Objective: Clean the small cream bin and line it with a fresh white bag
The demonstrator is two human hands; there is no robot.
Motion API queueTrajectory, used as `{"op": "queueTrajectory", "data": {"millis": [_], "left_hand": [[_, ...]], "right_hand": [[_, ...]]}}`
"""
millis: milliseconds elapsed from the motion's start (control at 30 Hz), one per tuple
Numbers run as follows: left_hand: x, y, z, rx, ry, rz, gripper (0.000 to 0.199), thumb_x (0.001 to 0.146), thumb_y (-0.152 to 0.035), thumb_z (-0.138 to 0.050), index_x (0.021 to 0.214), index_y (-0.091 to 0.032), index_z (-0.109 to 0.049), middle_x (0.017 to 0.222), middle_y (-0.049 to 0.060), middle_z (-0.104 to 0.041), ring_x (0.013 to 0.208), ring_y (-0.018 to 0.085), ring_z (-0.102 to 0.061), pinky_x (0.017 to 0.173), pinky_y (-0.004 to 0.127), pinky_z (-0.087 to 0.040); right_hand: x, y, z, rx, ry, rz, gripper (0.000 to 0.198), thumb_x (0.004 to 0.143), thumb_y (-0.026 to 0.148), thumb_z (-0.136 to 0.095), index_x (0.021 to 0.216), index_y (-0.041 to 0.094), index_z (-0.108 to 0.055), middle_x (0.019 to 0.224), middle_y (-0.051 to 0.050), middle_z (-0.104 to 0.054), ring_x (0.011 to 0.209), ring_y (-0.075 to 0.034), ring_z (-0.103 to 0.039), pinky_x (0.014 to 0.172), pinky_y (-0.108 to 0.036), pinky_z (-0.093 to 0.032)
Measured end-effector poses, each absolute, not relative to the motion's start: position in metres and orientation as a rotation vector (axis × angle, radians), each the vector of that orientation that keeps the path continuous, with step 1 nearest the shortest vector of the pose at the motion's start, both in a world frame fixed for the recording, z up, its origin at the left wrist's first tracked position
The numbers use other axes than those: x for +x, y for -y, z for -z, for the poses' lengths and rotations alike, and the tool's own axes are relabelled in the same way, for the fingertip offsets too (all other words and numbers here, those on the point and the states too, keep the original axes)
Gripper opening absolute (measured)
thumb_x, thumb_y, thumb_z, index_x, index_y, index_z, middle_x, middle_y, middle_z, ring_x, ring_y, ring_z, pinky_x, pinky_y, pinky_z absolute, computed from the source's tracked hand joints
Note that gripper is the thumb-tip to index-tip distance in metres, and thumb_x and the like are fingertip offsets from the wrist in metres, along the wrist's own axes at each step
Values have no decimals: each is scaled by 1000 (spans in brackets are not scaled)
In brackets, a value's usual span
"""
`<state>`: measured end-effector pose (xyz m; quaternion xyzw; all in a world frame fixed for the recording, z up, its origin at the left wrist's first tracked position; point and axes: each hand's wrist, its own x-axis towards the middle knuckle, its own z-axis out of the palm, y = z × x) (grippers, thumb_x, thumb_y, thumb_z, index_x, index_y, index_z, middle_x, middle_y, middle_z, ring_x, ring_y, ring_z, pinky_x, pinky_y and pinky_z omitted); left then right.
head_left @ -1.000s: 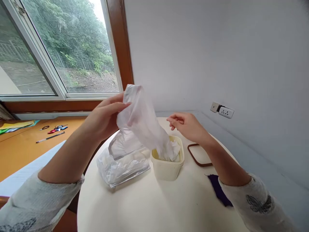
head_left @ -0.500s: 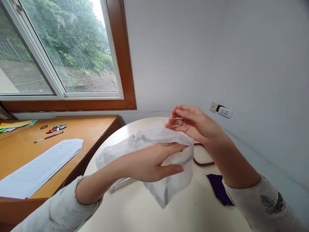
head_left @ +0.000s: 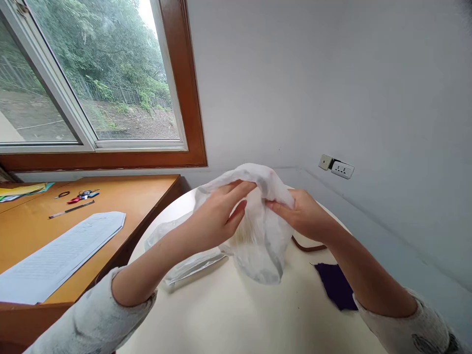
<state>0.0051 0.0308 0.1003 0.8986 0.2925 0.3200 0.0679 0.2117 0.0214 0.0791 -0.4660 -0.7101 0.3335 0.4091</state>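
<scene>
A thin, translucent white plastic bag (head_left: 263,246) is held up over the round table, its mouth spread and facing me. My left hand (head_left: 217,216) reaches into the mouth from the left, fingers stretched under the upper rim and thumb apart. At the right rim, my right hand (head_left: 304,214) pinches the plastic, thumb in front and the other fingers hidden behind the film. More crumpled plastic lies to the left, under my left wrist, with a flat light-coloured edge (head_left: 199,265) resting on the table; what it belongs to is unclear.
On the cream round table (head_left: 228,319) lie a dark purple cloth piece (head_left: 335,285) and a brown looped strap (head_left: 309,247). The wooden desk (head_left: 147,196) at left carries papers (head_left: 66,250), a pen (head_left: 72,210) and keys (head_left: 86,195). A wall socket (head_left: 342,169) is behind.
My right hand has come down from above the bag and taken hold of its right rim. My left hand has moved up and left. The bag's upper rim is raised and wider.
</scene>
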Motion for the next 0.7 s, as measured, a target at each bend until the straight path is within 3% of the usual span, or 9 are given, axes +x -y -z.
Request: {"op": "queueTrajectory", "data": {"millis": [233, 400, 533, 700], "left_hand": [[-6, -68, -81, 2776, -1436, -1146, 71, 73, -42, -64, 132, -25, -29, 131, 14, -36, 124, 37, -29, 98, 55, -27], [-25, -88, -79, 2970, -1634, -1024, 74, 70, -36, -67, 133, -24, -30, 137, 18, -26, 128, 43, -19, 98, 65, -10], [-46, -94, -85, 3188, -1669, -820, 78, 68, -29, -69, 135, -30, -29, 133, 16, -30, 128, 44, -19, 96, 70, -5], [-63, -83, -92, 3391, -1378, -398, 97, 59, -16, -71, 140, -33, -20, 125, 12, -38, 124, 39, -30, 99, 68, -5]], "right_hand": [[239, -19, -72, -825, 1469, -1205, 25, 75, 45, -61, 83, 22, -64, 72, -3, -63, 65, -18, -59, 60, -29, -47], [249, -13, -63, -836, 1305, -1274, 20, 74, 43, -62, 80, 24, -65, 75, -3, -64, 70, -20, -59, 58, -29, -47], [256, -9, -55, -860, 1165, -1339, 17, 80, 38, -54, 72, 25, -63, 71, -2, -63, 66, -19, -58, 56, -29, -47], [267, -8, -39, -885, 1008, -1332, 20, 81, 34, -51, 91, 26, -66, 89, -3, -66, 75, -20, -59, 60, -29, -47]]}}
